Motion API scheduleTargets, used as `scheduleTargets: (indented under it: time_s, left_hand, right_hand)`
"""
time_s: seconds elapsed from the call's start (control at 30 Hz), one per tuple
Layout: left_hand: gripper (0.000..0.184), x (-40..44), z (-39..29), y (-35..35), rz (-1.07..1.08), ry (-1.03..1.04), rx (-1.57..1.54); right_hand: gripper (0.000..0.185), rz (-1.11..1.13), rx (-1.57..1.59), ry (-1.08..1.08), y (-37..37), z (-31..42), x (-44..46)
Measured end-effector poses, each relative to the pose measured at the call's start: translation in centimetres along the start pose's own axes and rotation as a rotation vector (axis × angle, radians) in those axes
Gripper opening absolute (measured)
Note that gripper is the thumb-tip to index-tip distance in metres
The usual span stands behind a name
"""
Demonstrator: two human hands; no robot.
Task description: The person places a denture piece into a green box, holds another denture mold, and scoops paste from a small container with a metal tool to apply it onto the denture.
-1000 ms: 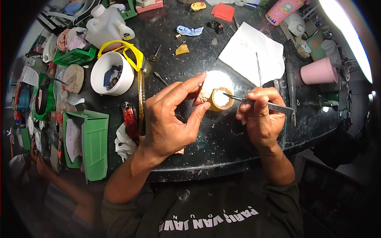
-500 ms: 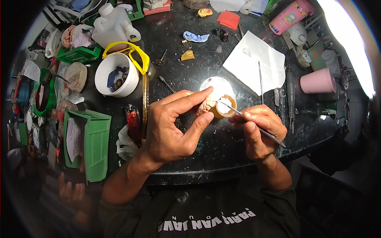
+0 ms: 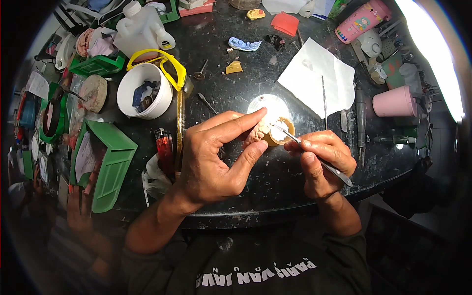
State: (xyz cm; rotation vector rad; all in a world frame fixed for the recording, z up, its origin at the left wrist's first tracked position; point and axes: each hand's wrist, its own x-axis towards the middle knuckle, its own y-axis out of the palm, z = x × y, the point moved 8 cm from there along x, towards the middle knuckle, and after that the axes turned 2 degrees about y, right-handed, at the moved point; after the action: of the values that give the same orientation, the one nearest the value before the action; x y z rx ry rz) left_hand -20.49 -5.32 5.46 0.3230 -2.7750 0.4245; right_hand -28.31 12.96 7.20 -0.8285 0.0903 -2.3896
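Observation:
My left hand [image 3: 211, 160] is closed on a small cream-and-pink dental model [image 3: 256, 133], pinched between thumb and fingers. In my right hand [image 3: 327, 164] is a thin metal spatula [image 3: 338, 174], held like a pen. Its tip reaches to the model's edge, above a small brown jar [image 3: 273, 143] with white material inside; whether it touches is hard to tell. Behind the jar lies a bright white disc [image 3: 268, 102], partly covered by my left fingers.
At left stand a white tub [image 3: 142, 110], yellow-framed glasses [image 3: 172, 66] and a tilted green bin [image 3: 115, 169], with another person's hand [image 3: 81, 211] at it. White paper [image 3: 314, 73] holds a thin tool [image 3: 324, 101]; a handpiece [image 3: 361, 123] and pink cup [image 3: 395, 102] lie right.
The green bin has shifted left and tilted as the other person's hand moved up to it. My hands stay nearly in place, the spatula turned slightly.

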Motion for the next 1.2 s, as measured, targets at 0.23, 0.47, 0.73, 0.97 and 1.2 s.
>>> scheduleTargets:
  time_s: [0.23,0.47,0.73,0.97,1.2]
  left_hand:
    - [0.047,0.0,-0.2,-0.1,-0.012,-0.003,-0.005]
    - [0.047,0.0,-0.3,-0.1,-0.015,0.003,-0.002]
    - [0.047,0.1,-0.4,-0.2,-0.020,-0.003,-0.004]
    - [0.047,0.1,-0.5,-0.3,-0.015,-0.011,0.004]
    - [0.047,0.0,0.2,-0.4,-0.045,-0.046,0.045]
  right_hand:
    - [0.018,-0.008,0.001,-0.006,-0.3,-0.1,-0.3]
    - [0.018,-0.001,0.008,-0.007,0.0,0.0,-0.1]
    - [0.018,0.012,-0.001,-0.029,0.2,0.3,-0.1]
    - [0.017,0.022,-0.030,-0.074,0.2,0.7,0.0]
    - [0.011,-0.263,-0.099,0.230,-1.8,-1.6,-1.0]
